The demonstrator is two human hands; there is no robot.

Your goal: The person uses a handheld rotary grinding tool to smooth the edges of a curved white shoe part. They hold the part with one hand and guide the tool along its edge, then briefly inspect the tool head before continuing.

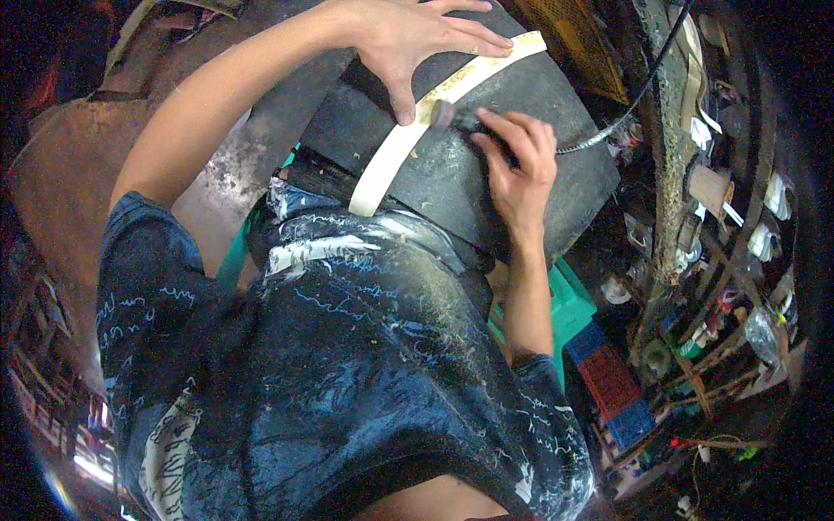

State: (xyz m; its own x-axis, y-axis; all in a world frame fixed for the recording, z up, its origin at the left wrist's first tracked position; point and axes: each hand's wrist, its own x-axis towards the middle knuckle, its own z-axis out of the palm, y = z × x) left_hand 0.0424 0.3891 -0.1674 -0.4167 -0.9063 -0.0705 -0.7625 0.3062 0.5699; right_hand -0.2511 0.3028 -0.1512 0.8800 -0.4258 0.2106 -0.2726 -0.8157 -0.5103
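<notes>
A curved, pale cream strip (382,167) lies across the dark work board (556,178), with a rougher yellowish stretch along its upper half. Over that half my left hand (395,42) is spread wide, its thumb and fingertips resting on the strip's upper side. My right hand (526,165) is closed round a dark, handheld rotary grinder. The grinder's small round head (442,115) is at the strip's lower edge, near my left thumb; it is blurred, so whether it touches cannot be told. A black flexible cable (630,111) runs from behind my right hand to the upper right.
The board sits close against my waist. A green plastic stool (569,304) and a blue and red mat (608,378) are at my right. Beyond them, wooden beams (665,174) stand among scraps and litter. A brown sheet-like surface (82,187) lies at the left.
</notes>
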